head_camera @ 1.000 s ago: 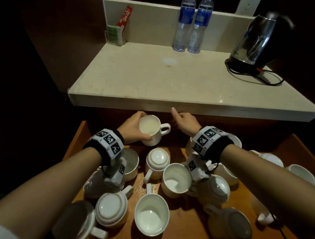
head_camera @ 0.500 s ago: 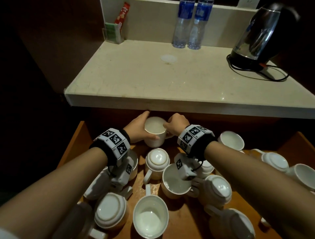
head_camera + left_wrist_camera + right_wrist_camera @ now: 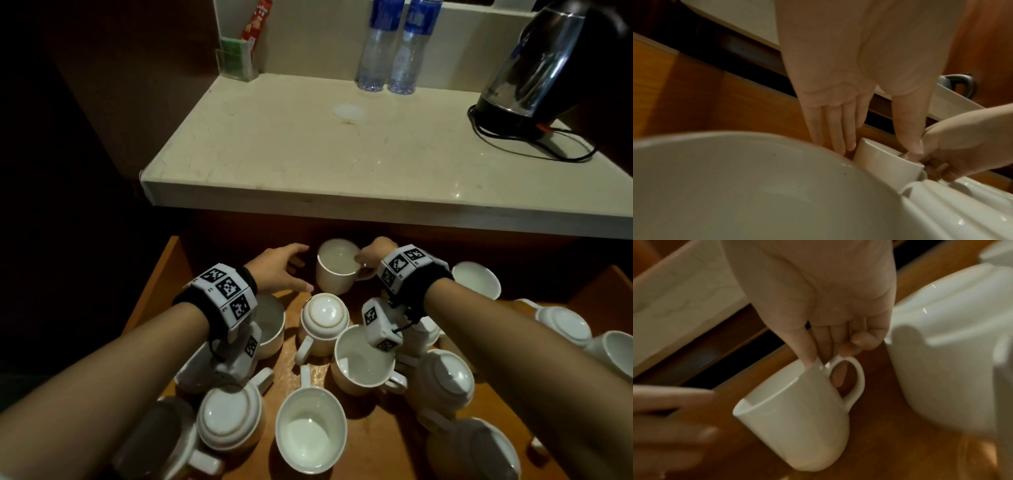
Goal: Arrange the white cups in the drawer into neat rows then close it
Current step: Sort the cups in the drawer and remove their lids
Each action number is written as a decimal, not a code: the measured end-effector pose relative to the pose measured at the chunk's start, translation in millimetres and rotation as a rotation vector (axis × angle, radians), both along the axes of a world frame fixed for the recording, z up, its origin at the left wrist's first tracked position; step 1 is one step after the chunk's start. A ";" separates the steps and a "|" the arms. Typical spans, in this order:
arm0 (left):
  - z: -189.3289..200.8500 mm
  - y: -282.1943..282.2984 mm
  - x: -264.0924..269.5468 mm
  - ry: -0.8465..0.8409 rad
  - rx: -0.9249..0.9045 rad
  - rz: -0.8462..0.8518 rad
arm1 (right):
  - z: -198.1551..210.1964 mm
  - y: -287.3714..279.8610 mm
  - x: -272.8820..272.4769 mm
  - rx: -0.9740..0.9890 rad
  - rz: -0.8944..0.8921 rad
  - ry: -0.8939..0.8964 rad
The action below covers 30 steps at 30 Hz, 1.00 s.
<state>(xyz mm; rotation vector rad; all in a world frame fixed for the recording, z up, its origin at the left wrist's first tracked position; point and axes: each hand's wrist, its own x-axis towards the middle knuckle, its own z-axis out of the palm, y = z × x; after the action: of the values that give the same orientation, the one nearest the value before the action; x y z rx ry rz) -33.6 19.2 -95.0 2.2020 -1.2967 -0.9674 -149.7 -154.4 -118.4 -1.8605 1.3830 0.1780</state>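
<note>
The wooden drawer [image 3: 156, 291] is pulled out and holds several white cups in no order, some upright, some upside down. My right hand [image 3: 371, 256] grips one upright white cup [image 3: 337, 270] at the drawer's back, just under the counter edge. In the right wrist view the thumb is inside the rim and the fingers curl at the handle of that cup [image 3: 797, 418]. My left hand [image 3: 291, 269] is just left of the cup with straight fingers and holds nothing. The left wrist view shows my left hand's fingers [image 3: 836, 128] beside the cup [image 3: 879, 160].
A stone counter [image 3: 342, 164] overhangs the drawer's back. On it stand two water bottles [image 3: 394, 51], a kettle [image 3: 541, 78] with a looped cord, and a sachet holder [image 3: 236, 63]. An upside-down cup [image 3: 325, 318] and an upright cup [image 3: 363, 359] lie close under my wrists.
My left hand held the cup a second ago. The right hand came in and took it at the handle, and the left hand has let go and opened.
</note>
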 end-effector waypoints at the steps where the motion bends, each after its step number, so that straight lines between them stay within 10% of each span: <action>1: 0.2 0.2 0.6 0.003 0.000 0.001 | 3.5 2.7 -0.8 -0.013 0.019 0.000; 7: 8.2 5.7 5.6 -0.046 0.004 -0.032 | 49.4 41.6 -9.9 -0.481 0.296 0.119; 14: 19.4 14.6 7.2 -0.081 0.024 -0.106 | 44.1 83.5 -11.7 -0.329 0.706 0.319; 30: 16.1 29.1 15.4 -0.115 0.041 -0.101 | 36.1 90.0 -13.2 -0.274 0.780 0.236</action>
<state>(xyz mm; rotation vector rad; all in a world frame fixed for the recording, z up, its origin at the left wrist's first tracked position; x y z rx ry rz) -18.2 48.3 -79.0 2.2722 -1.4647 -0.9234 -162.9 -64.3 -82.3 -2.6044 0.7746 0.6391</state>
